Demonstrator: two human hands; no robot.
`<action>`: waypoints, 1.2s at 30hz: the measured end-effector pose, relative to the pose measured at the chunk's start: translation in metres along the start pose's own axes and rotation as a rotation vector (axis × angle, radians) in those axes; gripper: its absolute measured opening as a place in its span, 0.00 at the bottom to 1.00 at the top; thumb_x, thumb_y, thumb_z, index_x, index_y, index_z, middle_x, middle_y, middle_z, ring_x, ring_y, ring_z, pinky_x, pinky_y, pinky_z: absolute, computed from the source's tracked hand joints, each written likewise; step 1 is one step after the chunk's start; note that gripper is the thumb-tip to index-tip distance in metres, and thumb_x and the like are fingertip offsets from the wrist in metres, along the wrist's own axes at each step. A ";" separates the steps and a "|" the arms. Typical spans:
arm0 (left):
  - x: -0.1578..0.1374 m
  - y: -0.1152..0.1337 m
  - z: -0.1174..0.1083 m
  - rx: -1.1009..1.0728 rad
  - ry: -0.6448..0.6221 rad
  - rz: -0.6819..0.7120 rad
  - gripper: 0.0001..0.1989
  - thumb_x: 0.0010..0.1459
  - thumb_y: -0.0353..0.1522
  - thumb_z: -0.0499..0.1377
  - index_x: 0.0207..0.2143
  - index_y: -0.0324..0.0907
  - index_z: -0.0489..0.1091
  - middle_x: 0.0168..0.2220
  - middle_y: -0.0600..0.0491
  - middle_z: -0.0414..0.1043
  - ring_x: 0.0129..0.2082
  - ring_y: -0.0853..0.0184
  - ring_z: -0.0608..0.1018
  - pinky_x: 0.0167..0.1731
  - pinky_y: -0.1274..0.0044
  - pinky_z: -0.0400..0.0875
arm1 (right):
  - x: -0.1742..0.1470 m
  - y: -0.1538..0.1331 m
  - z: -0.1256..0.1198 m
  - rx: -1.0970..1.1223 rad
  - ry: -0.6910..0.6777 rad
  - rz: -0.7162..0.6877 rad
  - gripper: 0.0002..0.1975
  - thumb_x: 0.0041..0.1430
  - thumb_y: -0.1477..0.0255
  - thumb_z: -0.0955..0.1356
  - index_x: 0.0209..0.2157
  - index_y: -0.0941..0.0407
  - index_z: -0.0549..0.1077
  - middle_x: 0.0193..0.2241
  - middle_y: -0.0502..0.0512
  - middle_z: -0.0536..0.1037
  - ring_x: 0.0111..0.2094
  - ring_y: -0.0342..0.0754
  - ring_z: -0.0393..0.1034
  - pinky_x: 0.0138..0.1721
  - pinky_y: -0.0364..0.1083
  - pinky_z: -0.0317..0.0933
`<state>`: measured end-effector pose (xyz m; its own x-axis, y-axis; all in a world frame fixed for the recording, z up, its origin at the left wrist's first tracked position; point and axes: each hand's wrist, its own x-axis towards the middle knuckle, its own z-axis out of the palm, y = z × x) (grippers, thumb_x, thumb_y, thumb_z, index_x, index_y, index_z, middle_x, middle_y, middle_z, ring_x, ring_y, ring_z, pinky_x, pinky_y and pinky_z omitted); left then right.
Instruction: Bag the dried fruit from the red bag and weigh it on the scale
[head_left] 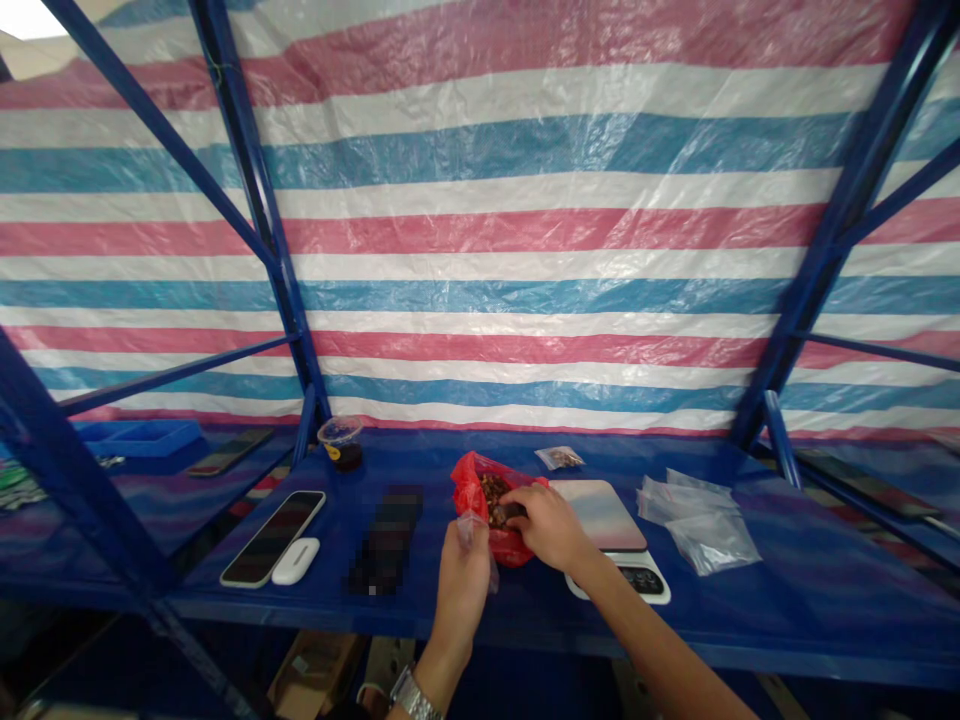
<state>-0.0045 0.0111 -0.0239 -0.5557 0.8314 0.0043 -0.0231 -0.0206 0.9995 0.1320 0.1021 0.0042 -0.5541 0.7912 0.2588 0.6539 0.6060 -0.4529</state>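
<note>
At lower centre, a small clear pouch (474, 530) is pinched in the left hand (461, 580); the right hand (551, 525), fingers closed on dark pieces, reaches into the red bag (472, 490). The pouch mouth is best held wide, close beside the bag.

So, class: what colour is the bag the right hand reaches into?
Red, in the head view: the bag under the right hand.

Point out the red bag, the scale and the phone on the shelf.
Red bag (469, 487): head view, on its upper left plastic wall.
Scale (600, 512): head view, on the bare middle of its weighing plate.
Phone (274, 537): head view, on the middle of its dark screen.
</note>
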 end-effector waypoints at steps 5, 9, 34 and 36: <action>0.003 0.001 -0.002 -0.061 -0.034 -0.028 0.24 0.54 0.48 0.62 0.42 0.37 0.74 0.37 0.45 0.80 0.39 0.57 0.82 0.40 0.70 0.74 | 0.001 -0.002 0.004 0.052 -0.024 -0.020 0.17 0.59 0.78 0.68 0.48 0.52 0.81 0.48 0.55 0.83 0.50 0.53 0.76 0.53 0.48 0.63; 0.007 0.006 -0.004 -0.046 -0.058 -0.047 0.24 0.53 0.49 0.62 0.40 0.38 0.74 0.34 0.46 0.79 0.37 0.57 0.82 0.38 0.70 0.74 | 0.002 -0.004 0.005 0.068 -0.010 -0.015 0.15 0.61 0.75 0.68 0.48 0.52 0.81 0.48 0.56 0.83 0.50 0.53 0.76 0.54 0.50 0.63; 0.009 0.011 -0.016 0.605 -0.152 0.504 0.20 0.62 0.27 0.54 0.56 0.45 0.68 0.54 0.45 0.74 0.57 0.53 0.70 0.57 0.62 0.62 | -0.007 -0.045 -0.039 0.190 0.069 -0.308 0.15 0.61 0.82 0.66 0.45 0.54 0.78 0.44 0.56 0.80 0.48 0.52 0.72 0.54 0.50 0.62; 0.008 0.013 -0.014 0.602 -0.173 0.498 0.20 0.61 0.28 0.55 0.56 0.44 0.68 0.54 0.44 0.73 0.57 0.53 0.69 0.57 0.62 0.61 | -0.010 -0.047 -0.042 0.138 0.053 -0.327 0.16 0.61 0.84 0.65 0.45 0.53 0.77 0.45 0.56 0.78 0.48 0.51 0.71 0.54 0.49 0.62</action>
<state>-0.0205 0.0095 -0.0117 -0.2451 0.8788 0.4095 0.6734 -0.1496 0.7240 0.1282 0.0693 0.0583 -0.6923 0.5629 0.4515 0.3692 0.8139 -0.4487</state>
